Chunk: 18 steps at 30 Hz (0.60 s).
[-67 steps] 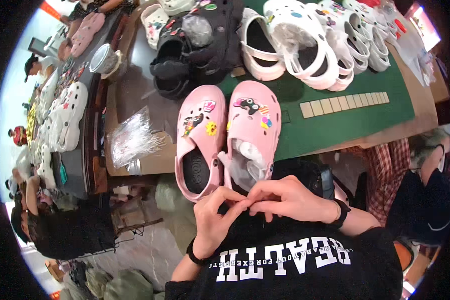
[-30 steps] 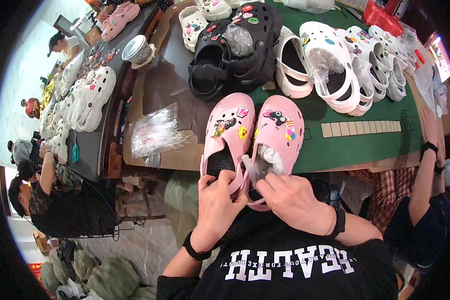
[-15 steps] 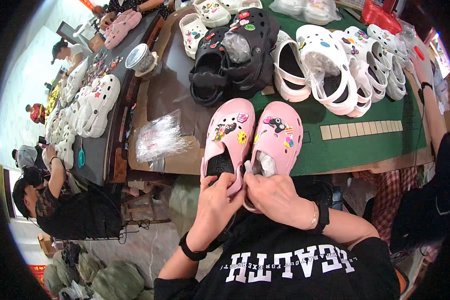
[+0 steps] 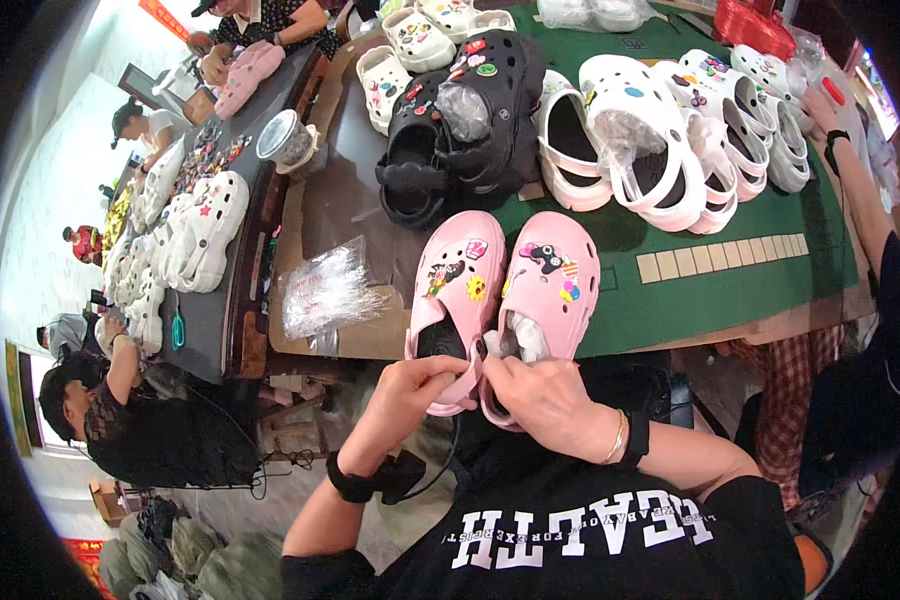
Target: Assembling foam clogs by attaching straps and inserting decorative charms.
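Both hands had moved up from below the pink footwear, where their fingertips had met in the first frame, to the heels of the pair. Left pink clog [image 4: 458,262] and right pink clog [image 4: 535,295] lay side by side, toes pointing away from the person, at the near edge of the table, with their heels reaching past it. The left hand [image 4: 400,395] pinched the left clog's heel strap between thumb and fingers. The right hand [image 4: 550,400] was curled at the right clog's heel, fingertips at its inner side; whether they gripped the strap could not be told. Clear plastic wadding [image 4: 525,335] filled part of the right clog, and colourful charms dotted both uppers.

Beyond the toes stood a pair of black clogs [image 4: 510,120], with white clogs [image 4: 620,85] to their right. A row of pale rectangles [image 4: 720,258] lay on the green mat [image 4: 710,310]. Leftward were a clear plastic packet [image 4: 330,290] and, farther off, a lidded tub [image 4: 285,140]. At the far right, another person's arm [image 4: 863,190] reached toward the table.
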Tool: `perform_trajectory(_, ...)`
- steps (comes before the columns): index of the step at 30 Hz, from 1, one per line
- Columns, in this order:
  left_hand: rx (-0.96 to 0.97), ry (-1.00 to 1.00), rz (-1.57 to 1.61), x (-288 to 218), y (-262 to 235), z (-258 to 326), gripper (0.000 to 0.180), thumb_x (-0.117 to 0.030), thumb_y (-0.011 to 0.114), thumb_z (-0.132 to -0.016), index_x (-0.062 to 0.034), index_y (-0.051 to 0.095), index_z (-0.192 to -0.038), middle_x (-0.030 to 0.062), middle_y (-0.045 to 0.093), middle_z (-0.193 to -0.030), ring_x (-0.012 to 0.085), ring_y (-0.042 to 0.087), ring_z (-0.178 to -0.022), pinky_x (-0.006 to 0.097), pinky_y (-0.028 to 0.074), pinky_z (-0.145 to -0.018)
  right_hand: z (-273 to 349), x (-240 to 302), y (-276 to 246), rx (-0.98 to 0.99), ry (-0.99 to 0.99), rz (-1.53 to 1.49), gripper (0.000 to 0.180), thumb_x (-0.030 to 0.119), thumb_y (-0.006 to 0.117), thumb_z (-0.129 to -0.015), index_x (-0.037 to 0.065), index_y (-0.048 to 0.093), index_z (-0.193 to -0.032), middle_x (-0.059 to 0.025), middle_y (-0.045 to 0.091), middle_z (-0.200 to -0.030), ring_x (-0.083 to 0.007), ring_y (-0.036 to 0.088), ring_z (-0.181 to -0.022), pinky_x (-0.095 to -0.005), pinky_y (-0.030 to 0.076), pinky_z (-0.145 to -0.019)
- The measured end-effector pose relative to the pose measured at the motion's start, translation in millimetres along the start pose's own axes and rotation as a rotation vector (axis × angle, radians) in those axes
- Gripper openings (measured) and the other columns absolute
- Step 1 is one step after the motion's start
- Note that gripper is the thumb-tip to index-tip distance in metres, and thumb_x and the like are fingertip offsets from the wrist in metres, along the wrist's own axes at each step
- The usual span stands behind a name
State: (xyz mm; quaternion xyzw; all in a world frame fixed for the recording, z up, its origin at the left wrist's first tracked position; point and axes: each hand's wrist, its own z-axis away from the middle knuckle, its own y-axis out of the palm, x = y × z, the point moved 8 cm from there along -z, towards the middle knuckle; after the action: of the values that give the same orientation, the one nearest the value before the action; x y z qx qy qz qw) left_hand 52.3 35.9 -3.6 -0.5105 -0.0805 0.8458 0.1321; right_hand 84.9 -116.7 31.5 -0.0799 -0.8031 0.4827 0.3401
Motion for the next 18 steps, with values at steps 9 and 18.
perform_trajectory(9, 0.233, 0.054, 0.030, -26, 8, -10, 0.018, -0.002, 0.055, -0.096, 0.0040, 0.063, -0.111, 0.0044, 0.068, -0.102, 0.0094, 0.064, -0.093, 0.023, 0.050, -0.084, 4, -1, 4, -0.046, -0.053, 0.053, 0.013, 0.013, 0.062, -0.083, 0.005, 0.054, -0.089, -0.0071, 0.058, -0.068, -0.0234, 0.065, -0.056, -0.0343, 0.052, -0.049)
perform_trajectory(18, 0.271, -0.155, 0.023, -14, 12, -16, 0.019, 0.003, 0.060, -0.086, -0.0039, 0.057, -0.103, -0.0025, 0.063, -0.088, 0.0041, 0.058, -0.084, 0.019, 0.046, -0.072, 6, -4, 0, -0.077, -0.093, 0.047, 0.016, 0.013, 0.062, -0.082, 0.004, 0.058, -0.095, -0.0057, 0.057, -0.070, -0.0208, 0.065, -0.056, -0.0323, 0.052, -0.050)
